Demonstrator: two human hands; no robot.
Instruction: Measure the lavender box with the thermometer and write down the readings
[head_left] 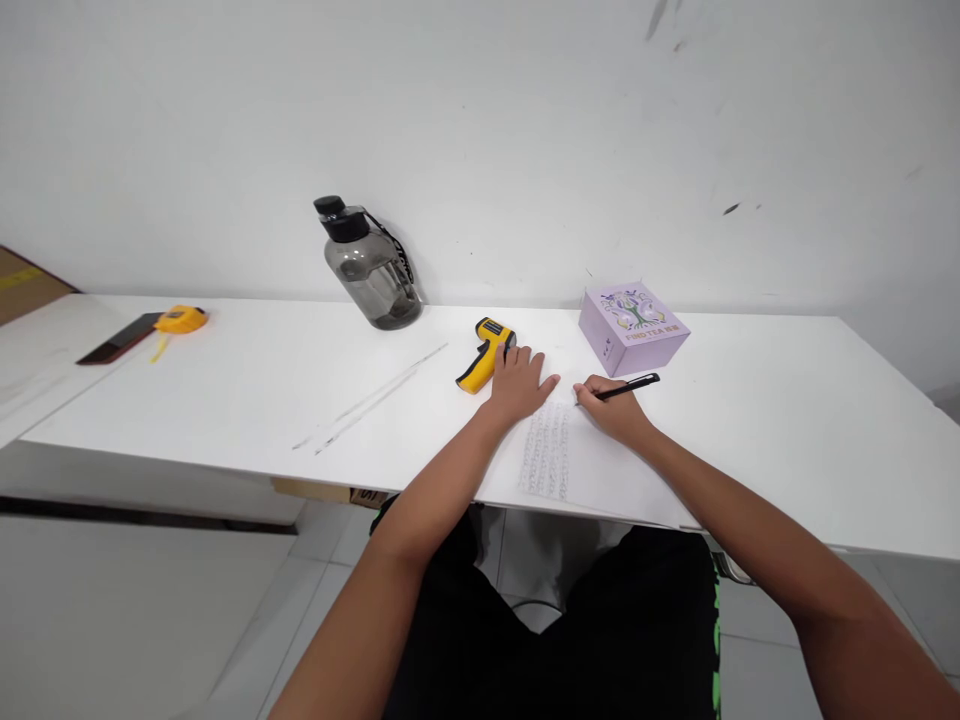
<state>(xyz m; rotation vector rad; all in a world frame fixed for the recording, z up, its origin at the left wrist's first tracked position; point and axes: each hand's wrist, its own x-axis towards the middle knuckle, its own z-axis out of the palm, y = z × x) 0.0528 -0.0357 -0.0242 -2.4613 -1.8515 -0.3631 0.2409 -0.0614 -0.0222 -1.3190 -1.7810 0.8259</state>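
Note:
My right hand [609, 405] is closed around a black pen [634, 385], its tip down on a white sheet of paper [607, 475]. Columns of small handwriting run along the left part of the sheet. Flat over the paper's upper left corner lies my left hand [519, 384], fingers spread. Just beyond its fingers is a yellow and black infrared thermometer [484, 362], lying on its side on the white table; the fingertips are close to it, and whether they touch it I cannot tell.
A lilac tea box [634, 325] sits behind my right hand. Against the wall leans a grey water bottle [373, 275] with a black lid. Far left lie a yellow tape measure [180, 319] and a dark flat object [120, 340]. The table's front edge [247, 473] runs before my lap.

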